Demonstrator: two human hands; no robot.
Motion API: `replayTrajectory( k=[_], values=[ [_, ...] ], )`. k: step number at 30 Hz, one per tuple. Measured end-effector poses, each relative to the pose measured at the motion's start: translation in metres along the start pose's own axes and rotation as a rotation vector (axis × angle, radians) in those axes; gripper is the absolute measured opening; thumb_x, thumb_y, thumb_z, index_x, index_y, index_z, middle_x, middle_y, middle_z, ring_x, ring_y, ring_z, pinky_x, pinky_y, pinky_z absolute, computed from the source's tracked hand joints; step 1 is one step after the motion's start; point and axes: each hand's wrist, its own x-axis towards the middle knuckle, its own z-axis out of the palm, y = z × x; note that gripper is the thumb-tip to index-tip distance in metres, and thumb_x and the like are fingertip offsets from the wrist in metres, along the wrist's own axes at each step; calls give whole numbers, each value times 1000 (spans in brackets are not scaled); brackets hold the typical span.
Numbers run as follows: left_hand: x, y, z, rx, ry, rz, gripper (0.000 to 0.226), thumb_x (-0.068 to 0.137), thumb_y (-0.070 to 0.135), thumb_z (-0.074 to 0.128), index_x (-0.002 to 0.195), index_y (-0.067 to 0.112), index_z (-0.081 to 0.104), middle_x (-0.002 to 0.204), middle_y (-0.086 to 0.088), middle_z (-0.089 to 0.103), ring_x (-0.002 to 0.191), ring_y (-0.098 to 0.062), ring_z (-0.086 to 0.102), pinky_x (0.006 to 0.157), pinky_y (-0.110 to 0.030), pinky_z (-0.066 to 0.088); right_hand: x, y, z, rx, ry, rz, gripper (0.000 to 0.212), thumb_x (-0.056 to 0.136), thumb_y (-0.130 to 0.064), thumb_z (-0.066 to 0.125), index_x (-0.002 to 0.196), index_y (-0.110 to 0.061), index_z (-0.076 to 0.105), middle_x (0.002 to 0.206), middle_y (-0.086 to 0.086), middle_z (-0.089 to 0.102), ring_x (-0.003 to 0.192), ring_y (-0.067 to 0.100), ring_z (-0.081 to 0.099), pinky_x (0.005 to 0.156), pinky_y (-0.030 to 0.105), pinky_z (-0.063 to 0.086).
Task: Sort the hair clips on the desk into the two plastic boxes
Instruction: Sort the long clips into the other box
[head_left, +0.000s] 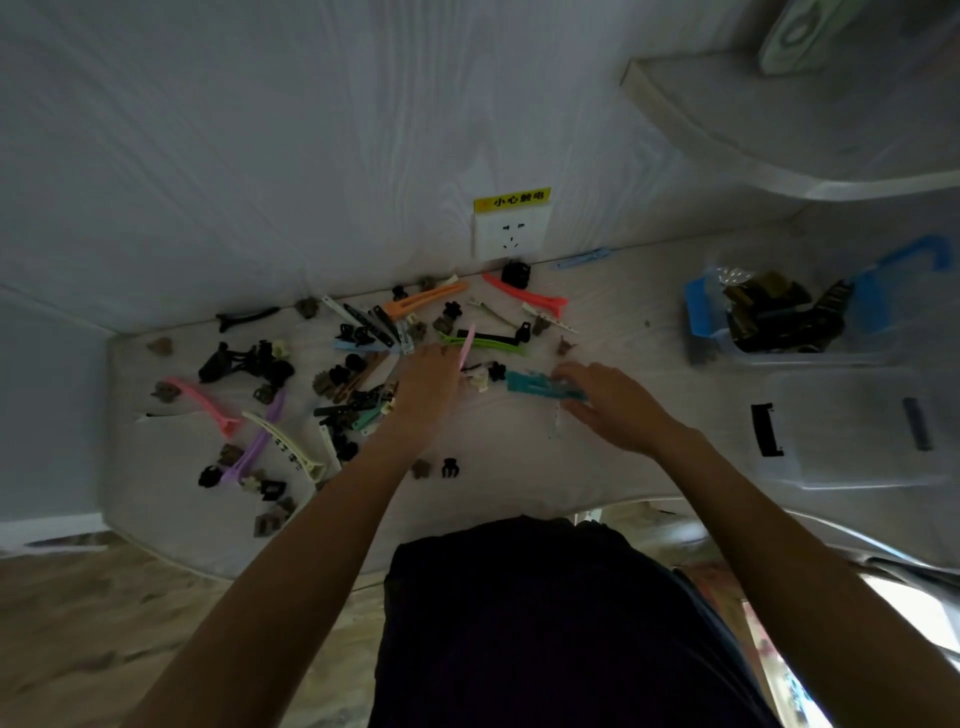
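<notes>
- Head view, looking down on a pale desk (519, 467) set against a wall; a socket (510, 236) sits on the wall at the back edge.
- Hair clips (322, 374) are scattered over the left and middle of the desk: long flat clips in orange, pink, purple, green, cream; many small dark and brown claw clips among them.
- Left hand (423, 389) is mid-desk with a slim pink clip (467, 347) standing up from its fingers; it seems pinched, but blur hides the grip itself.
- Right hand (613, 405) lies just to the right, fingers narrowed on a teal clip (540, 385), thumb below and fingers above. Clip lies nearly flat on the desk; cannot tell if it is lifted.
- Blue-handled box (701, 312) at the right back corner already holds dark and brown claw clips. Clear box (852, 431) at the right front edge looks nearly empty.
- Judgement: step in hand is picking long flat clips; task is early, most clips are unsorted.
- To do it well: pinch each long clip near its middle so it does not swing, lift clear of neighbours, and carry both to the clear box, if that one is for flat clips.
- Risk: dragging small claw clips along; a black one (496, 370) lies just beside the teal clip.
</notes>
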Motion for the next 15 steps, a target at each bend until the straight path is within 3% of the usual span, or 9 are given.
replayTrajectory(
  k=[5,12,15],
  values=[
    [-8,-3,9,-37,65,43,42,93,23,50,131,8,40,126,-20,47,112,-33,48,88,-41,45,-11,-3,21,-74,-84,11,37,93,-19,48,129,-17,44,121,11,55,103,28,52,82,36,43],
    [-12,-1,6,-60,192,47,30,96,24,44,114,1,49,97,-20,62,85,-32,60,64,-35,40,1,-10,30,-237,42,19,32,92,-28,52,116,-7,51,129,16,46,106,28,50,79,38,46],
    [-10,-2,0,-76,231,96,27,97,19,42,116,0,48,89,-19,65,77,-32,61,64,-37,43,3,-11,35,-278,64,39,31,94,-27,48,114,-3,51,131,20,44,106,30,50,82,38,46]
  ],
)
